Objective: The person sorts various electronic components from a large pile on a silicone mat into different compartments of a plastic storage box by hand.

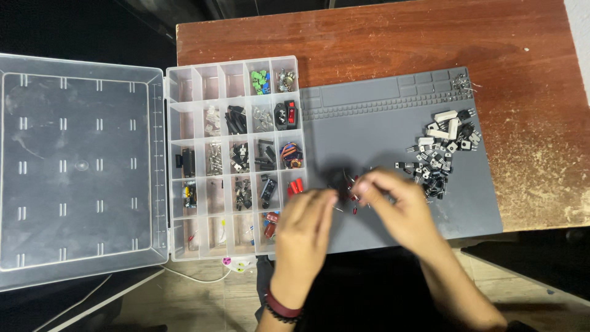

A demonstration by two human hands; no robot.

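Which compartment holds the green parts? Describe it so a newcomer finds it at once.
Start at the clear plastic organiser box left of the grey mat. Along its top row, take the second compartment from the right: the green parts lie there. No other compartment holds a bright green cluster.

Light falls from above and is moderately bright on the wooden table (381, 37) and grey mat (381, 129), while the floor and the room beyond the table edges sink into near black. The clear open lid (80, 166) of the organiser box shows a soft, milky sheen rather than hard glare. Both the left hand (305, 224) and right hand (396, 206) are smeared by motion blur, and the small parts between them cannot be made out, whereas the component pile (442, 157) is fairly sharp.
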